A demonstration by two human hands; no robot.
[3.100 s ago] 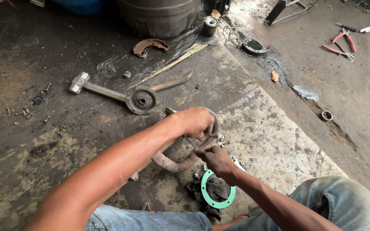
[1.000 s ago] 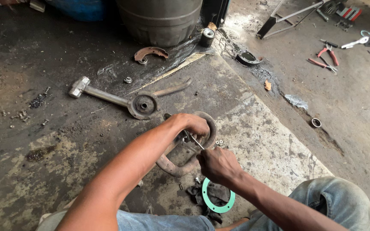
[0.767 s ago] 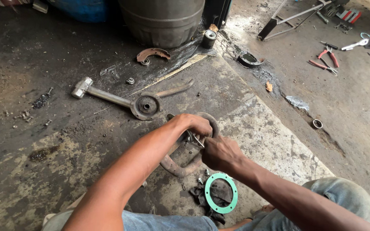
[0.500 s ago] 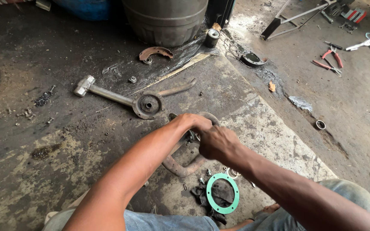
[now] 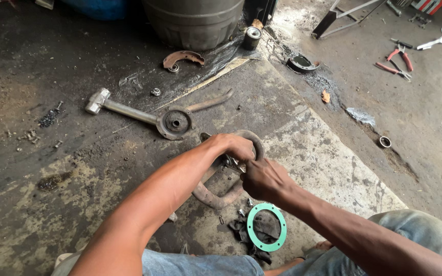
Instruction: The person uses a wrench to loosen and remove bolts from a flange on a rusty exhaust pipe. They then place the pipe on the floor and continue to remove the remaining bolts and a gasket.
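Head view: left hand (image 5: 234, 148) wraps the top of a rusty brake shoe (image 5: 216, 191) on the concrete floor (image 5: 323, 168), fingers closed round it. Right hand (image 5: 264, 179) is fisted just beside, pinching a small metal tool (image 5: 233, 164) w/ tip against the shoe. Green ring gasket (image 5: 266, 227) lies on a dark rag (image 5: 244, 232) right below the hands, loose bolts (image 5: 245, 207) btwn it & the shoe. Axle shaft w/ round flange (image 5: 172, 122) sits near, above the left hand. Another brake shoe (image 5: 182, 57) by the drum (image 5: 193, 20). Red pliers (image 5: 397, 61) well apart, far right.
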